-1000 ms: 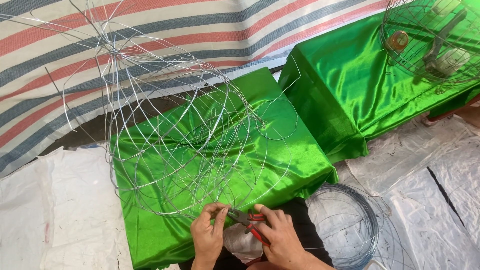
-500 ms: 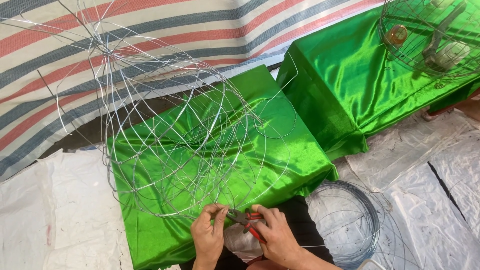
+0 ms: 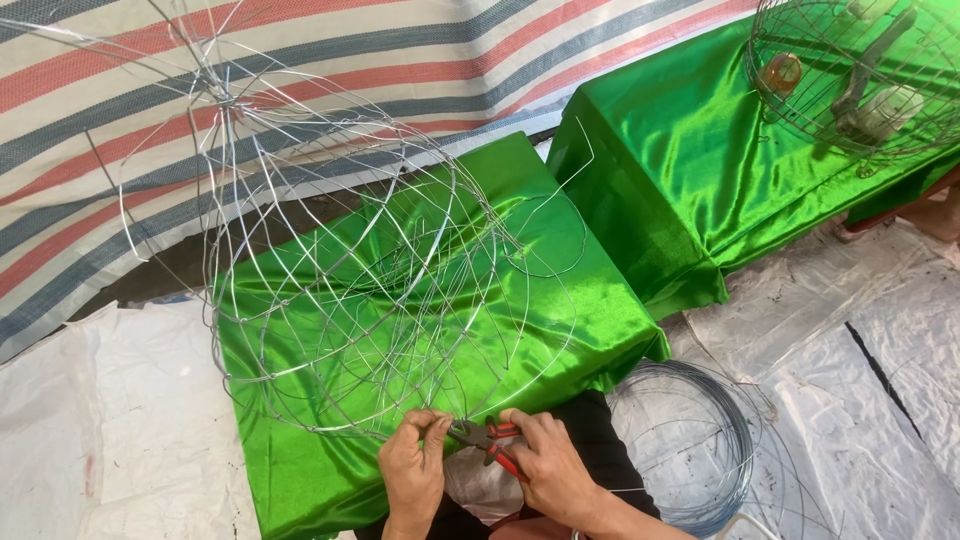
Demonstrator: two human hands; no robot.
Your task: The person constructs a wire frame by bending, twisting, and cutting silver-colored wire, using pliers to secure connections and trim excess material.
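Little has changed since a second ago: the right hand (image 3: 548, 468) grip stays clamped on red-handled pliers (image 3: 490, 440), the left hand (image 3: 415, 470) still pinches the wire frame (image 3: 350, 290) at its near rim, on the green-draped table (image 3: 600, 300). Wire coil (image 3: 690, 440) lies beside.

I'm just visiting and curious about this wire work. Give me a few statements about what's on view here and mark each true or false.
1. The right hand holds red-handled pliers. True.
2. The wire frame rests on blue cloth. False: it rests on green satin cloth.
3. The left hand pinches the frame's lower rim. True.
4. A coil of wire hangs on the wall. False: it lies on the ground, right of the hands.
5. The finished wire basket stands empty. False: tools lie inside.
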